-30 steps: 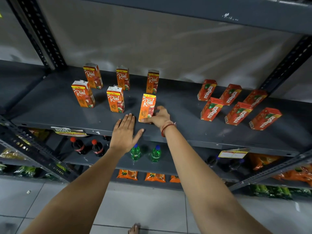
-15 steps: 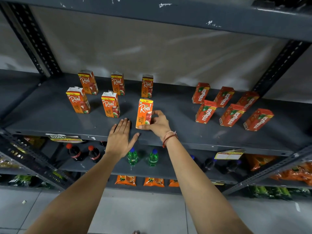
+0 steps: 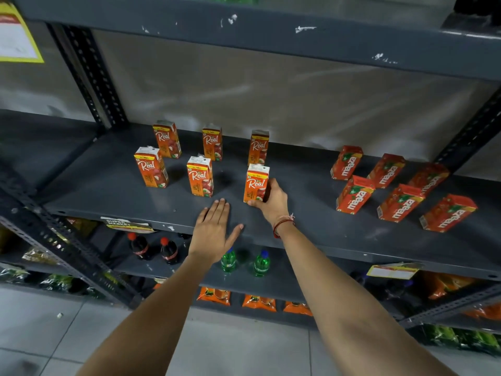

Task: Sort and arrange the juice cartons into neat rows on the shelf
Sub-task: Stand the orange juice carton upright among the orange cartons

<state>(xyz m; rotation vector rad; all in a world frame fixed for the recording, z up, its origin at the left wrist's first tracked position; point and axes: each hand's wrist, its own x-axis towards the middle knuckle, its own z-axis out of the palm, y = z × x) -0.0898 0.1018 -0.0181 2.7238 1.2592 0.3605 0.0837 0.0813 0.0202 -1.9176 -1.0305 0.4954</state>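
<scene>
Several orange "Real" juice cartons stand in two rows on the grey shelf (image 3: 108, 191). My right hand (image 3: 271, 202) grips the front-right Real carton (image 3: 254, 183), which stands upright in line with the other two front cartons (image 3: 200, 176) (image 3: 150, 167). My left hand (image 3: 215, 229) lies flat and open on the shelf's front edge, just left of that carton. Several red "Maaza" cartons (image 3: 401, 202) stand in two slanted rows on the right side of the shelf.
An upper shelf board (image 3: 271, 31) hangs overhead. Dark cola bottles (image 3: 153, 246) and green bottles (image 3: 245, 263) stand on the lower shelf, with orange packets (image 3: 257, 301) below. Slotted steel posts (image 3: 89, 77) frame the shelf. A wide bare stretch separates the two carton groups.
The carton in my right hand went from tilted to upright and slid back into line with the front row. My left hand stayed flat on the shelf edge.
</scene>
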